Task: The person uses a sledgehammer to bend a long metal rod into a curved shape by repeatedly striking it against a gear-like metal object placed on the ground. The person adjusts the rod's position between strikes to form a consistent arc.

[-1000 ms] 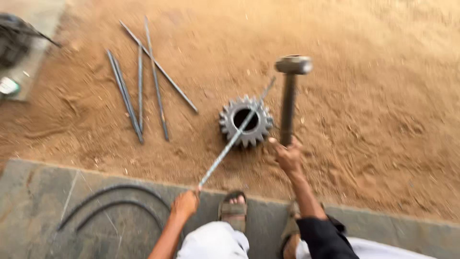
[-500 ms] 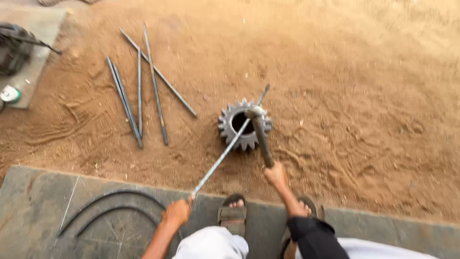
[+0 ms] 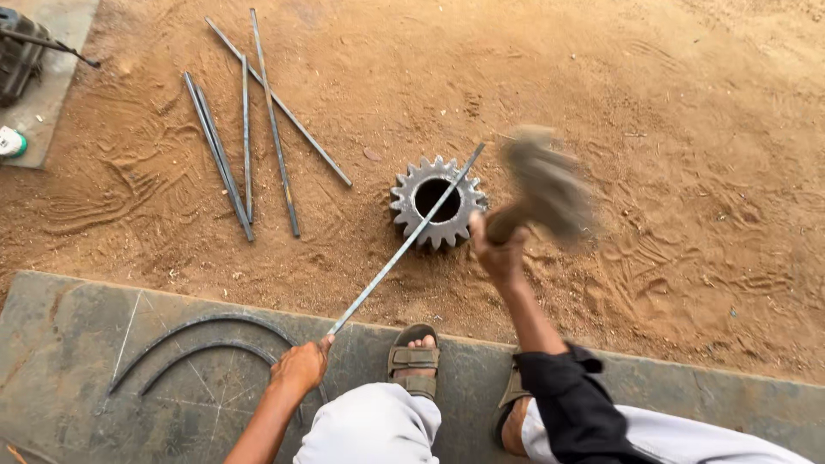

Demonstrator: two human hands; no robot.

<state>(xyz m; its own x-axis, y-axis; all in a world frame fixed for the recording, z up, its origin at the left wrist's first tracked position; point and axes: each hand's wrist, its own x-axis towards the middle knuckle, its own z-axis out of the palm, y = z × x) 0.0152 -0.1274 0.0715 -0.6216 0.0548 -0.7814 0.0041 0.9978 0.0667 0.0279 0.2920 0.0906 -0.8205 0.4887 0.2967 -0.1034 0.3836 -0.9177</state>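
Left hand [image 3: 301, 368] closed on the near end of a rod [image 3: 404, 247] laid across a gear [image 3: 438, 202] on the sand [image 3: 687, 129] beyond the slab edge [image 3: 172, 296], bridging its bore, right hand [image 3: 498, 253] gripping a blurred hammer [image 3: 541, 189] just right of it.

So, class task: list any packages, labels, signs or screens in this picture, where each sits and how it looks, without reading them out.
Small container: far left edge on the grey slab, white with a green band, partly cut off; too small to tell whether it bears a label.
Dark machine: top left corner, black; no screen shows.
No signs or screens elsewhere.
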